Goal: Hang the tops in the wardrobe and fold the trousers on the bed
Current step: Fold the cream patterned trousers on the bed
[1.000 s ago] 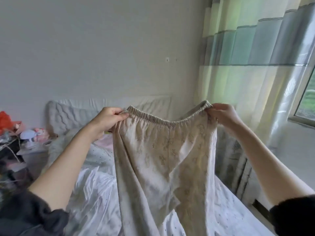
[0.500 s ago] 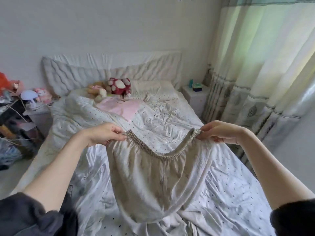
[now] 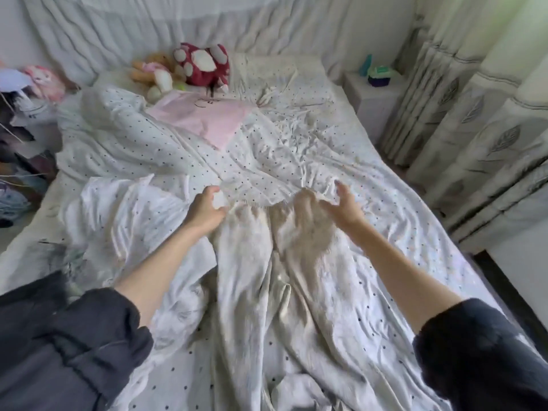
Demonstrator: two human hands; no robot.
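Note:
The beige patterned trousers (image 3: 267,262) lie lengthwise on the bed (image 3: 385,203), waistband away from me and legs running toward me. My left hand (image 3: 206,207) grips the left end of the elastic waistband, fingers curled. My right hand (image 3: 344,204) hovers just off the right end of the waistband with its fingers spread and nothing in it. The picture is motion-blurred around both hands.
A rumpled white garment (image 3: 127,221) lies left of the trousers. A pink top (image 3: 207,117) and plush toys (image 3: 184,69) sit near the headboard. A white nightstand (image 3: 376,93) and curtains (image 3: 474,114) stand at the right, a cluttered table (image 3: 20,114) at the left.
The trousers went from being held up in the air to lying on the bed. My right hand has let go of the waistband and opened; my view has tilted down.

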